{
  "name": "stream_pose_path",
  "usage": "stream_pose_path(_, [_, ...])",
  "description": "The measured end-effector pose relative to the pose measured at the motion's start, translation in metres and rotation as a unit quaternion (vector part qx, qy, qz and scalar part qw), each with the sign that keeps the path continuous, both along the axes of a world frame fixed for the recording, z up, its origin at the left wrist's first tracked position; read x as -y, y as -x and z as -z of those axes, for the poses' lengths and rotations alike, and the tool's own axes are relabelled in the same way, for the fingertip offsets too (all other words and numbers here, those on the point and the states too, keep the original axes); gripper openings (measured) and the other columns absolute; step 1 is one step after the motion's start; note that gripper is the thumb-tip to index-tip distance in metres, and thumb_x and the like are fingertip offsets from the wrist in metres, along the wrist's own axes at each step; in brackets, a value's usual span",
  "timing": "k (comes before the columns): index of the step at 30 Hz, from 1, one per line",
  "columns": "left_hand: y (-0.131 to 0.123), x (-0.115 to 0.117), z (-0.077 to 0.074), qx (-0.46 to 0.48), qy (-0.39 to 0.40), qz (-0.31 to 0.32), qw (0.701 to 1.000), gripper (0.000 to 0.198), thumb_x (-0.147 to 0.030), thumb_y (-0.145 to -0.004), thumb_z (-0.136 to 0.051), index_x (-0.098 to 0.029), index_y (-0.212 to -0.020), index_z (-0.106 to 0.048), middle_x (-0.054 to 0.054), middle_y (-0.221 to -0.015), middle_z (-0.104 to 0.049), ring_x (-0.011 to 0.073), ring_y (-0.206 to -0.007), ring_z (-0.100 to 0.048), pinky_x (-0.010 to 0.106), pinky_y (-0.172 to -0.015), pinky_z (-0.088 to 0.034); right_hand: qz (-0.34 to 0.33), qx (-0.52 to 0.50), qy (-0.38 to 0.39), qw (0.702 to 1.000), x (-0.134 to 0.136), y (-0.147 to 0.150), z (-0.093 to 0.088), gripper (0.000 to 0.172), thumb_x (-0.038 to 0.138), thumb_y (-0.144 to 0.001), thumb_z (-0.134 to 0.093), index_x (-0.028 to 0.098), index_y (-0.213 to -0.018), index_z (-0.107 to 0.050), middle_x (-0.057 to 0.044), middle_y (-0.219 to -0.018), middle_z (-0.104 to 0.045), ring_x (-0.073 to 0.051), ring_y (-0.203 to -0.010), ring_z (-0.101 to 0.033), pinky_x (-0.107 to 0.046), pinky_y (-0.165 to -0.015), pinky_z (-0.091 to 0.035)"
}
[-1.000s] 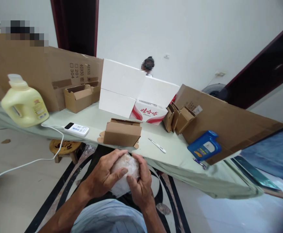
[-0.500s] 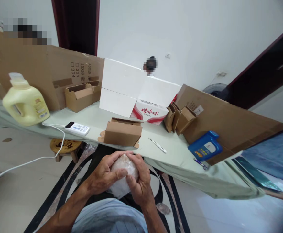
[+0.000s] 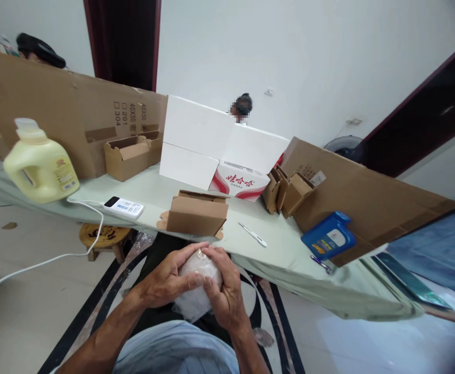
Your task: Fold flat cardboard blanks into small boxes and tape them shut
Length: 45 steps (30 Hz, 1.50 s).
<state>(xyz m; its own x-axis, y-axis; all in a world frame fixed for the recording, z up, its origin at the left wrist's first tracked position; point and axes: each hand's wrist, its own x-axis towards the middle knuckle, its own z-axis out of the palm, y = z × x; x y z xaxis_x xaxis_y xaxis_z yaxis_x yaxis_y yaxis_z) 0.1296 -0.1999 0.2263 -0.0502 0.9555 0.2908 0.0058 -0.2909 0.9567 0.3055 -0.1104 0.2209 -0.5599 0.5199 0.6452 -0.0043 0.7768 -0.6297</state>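
Observation:
A whitish bundle in clear plastic [image 3: 199, 267] is held over my lap, at the table's near edge. My left hand [image 3: 168, 278] wraps its left side, and my right hand [image 3: 225, 285] wraps its right side. The thumbs come close together on the front of the bundle, and the fingertips meet over its top. Just beyond my hands, a small brown cardboard box [image 3: 198, 214] stands on the green tablecloth [image 3: 243, 218]. To the right of this box lies a slim white tool [image 3: 252, 234].
A yellow jug [image 3: 42, 166] and a white device [image 3: 124, 207] with a cable stand left. A blue bottle [image 3: 328, 236] and a pen [image 3: 321, 264] are right. Cardboard and white panels [image 3: 196, 124] line the back, with people partly visible behind. A wooden stool [image 3: 104, 236] is below left.
Both hands keep hold of the bundle, with only slight shifts of the fingers. At the upper left, the person's head behind the cardboard has shifted a little.

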Motion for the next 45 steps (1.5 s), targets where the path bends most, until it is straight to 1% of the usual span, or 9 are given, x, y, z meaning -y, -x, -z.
stream_pose_path(6, [-0.001, -0.003, 0.007, -0.004, -0.015, -0.006, 1.000, 0.095, -0.074, -0.087, -0.080, -0.018, -0.160, -0.059, 0.021, -0.163, -0.059, 0.0415, -0.152, -0.055, 0.058, -0.130, -0.039, 0.009, -0.005, 0.007, 1.000, -0.002, -0.003, 0.003, 0.049, 0.064, -0.104, -0.059, 0.029, -0.132, -0.076, -0.010, -0.127, -0.077, -0.032, -0.119, -0.073, -0.047, -0.100, -0.061])
stream_pose_path(12, [-0.002, -0.008, 0.008, 0.138, -0.052, 0.071, 0.987, 0.105, -0.087, -0.090, -0.063, -0.022, -0.170, -0.044, 0.023, -0.169, -0.051, 0.0427, -0.158, -0.048, 0.060, -0.129, -0.039, 0.042, -0.033, 0.073, 0.996, -0.004, -0.003, 0.015, 0.055, 0.070, -0.104, -0.055, 0.027, -0.129, -0.079, -0.009, -0.127, -0.080, -0.032, -0.120, -0.074, -0.047, -0.109, -0.057])
stream_pose_path(15, [0.000, -0.010, 0.006, 0.171, -0.050, 0.026, 0.984, 0.100, -0.090, -0.092, -0.057, -0.025, -0.167, -0.050, 0.021, -0.171, -0.049, 0.0427, -0.159, -0.047, 0.061, -0.128, -0.039, 0.042, -0.071, 0.147, 0.986, -0.004, 0.002, 0.020, 0.060, 0.072, -0.104, -0.051, 0.024, -0.127, -0.079, -0.009, -0.126, -0.080, -0.032, -0.117, -0.075, -0.044, -0.103, -0.059])
stream_pose_path(18, [0.009, -0.010, 0.009, 0.193, -0.076, -0.051, 0.977, 0.085, -0.083, -0.095, -0.060, -0.023, -0.156, -0.062, 0.021, -0.166, -0.056, 0.0420, -0.151, -0.056, 0.056, -0.119, -0.050, 0.060, -0.117, 0.197, 0.972, -0.006, 0.005, 0.024, 0.063, 0.071, -0.104, -0.049, 0.020, -0.127, -0.078, -0.012, -0.126, -0.079, -0.032, -0.115, -0.074, -0.043, -0.100, -0.060])
stream_pose_path(23, [0.019, 0.004, 0.015, 0.134, -0.111, -0.169, 0.970, 0.042, -0.054, -0.103, -0.070, -0.021, -0.128, -0.077, 0.014, -0.131, -0.074, 0.0262, -0.111, -0.072, 0.033, -0.089, -0.061, 0.069, -0.151, 0.238, 0.957, -0.011, 0.009, 0.024, 0.062, 0.066, -0.106, -0.044, 0.018, -0.130, -0.075, -0.015, -0.126, -0.078, -0.032, -0.112, -0.075, -0.043, -0.094, -0.061])
stream_pose_path(27, [0.015, 0.019, 0.008, 0.050, -0.144, -0.233, 0.961, 0.016, -0.037, -0.101, -0.076, -0.021, -0.102, -0.076, 0.005, -0.098, -0.069, 0.0181, -0.085, -0.064, 0.028, -0.078, -0.054, 0.070, -0.159, 0.239, 0.955, -0.010, 0.011, 0.019, 0.062, 0.065, -0.107, -0.039, 0.018, -0.130, -0.072, -0.016, -0.126, -0.078, -0.031, -0.112, -0.075, -0.042, -0.092, -0.061])
stream_pose_path(34, [0.008, 0.025, 0.000, -0.064, -0.201, -0.182, 0.960, 0.007, -0.023, -0.098, -0.079, -0.020, -0.094, -0.076, 0.004, -0.088, -0.073, 0.0183, -0.082, -0.068, 0.029, -0.077, -0.055, 0.055, -0.209, 0.290, 0.932, -0.009, 0.013, 0.019, 0.057, 0.063, -0.104, -0.048, 0.019, -0.131, -0.072, -0.015, -0.130, -0.076, -0.032, -0.115, -0.073, -0.043, -0.095, -0.059])
stream_pose_path(39, [0.000, 0.019, -0.001, -0.068, -0.232, -0.206, 0.948, 0.006, -0.017, -0.098, -0.079, -0.021, -0.095, -0.075, 0.001, -0.084, -0.074, 0.0146, -0.077, -0.068, 0.023, -0.071, -0.055, 0.071, -0.236, 0.326, 0.913, -0.007, 0.015, 0.019, 0.056, 0.065, -0.098, -0.059, 0.021, -0.128, -0.075, -0.012, -0.130, -0.077, -0.031, -0.116, -0.072, -0.042, -0.099, -0.056])
stream_pose_path(45, [-0.012, 0.019, 0.001, -0.057, -0.218, -0.251, 0.941, 0.011, -0.011, -0.097, -0.076, -0.022, -0.098, -0.080, 0.001, -0.088, -0.079, 0.0127, -0.079, -0.073, 0.018, -0.075, -0.058, 0.113, -0.240, 0.292, 0.919, -0.006, 0.014, 0.020, 0.062, 0.069, -0.096, -0.059, 0.020, -0.130, -0.074, -0.013, -0.131, -0.076, -0.033, -0.119, -0.071, -0.045, -0.100, -0.057])
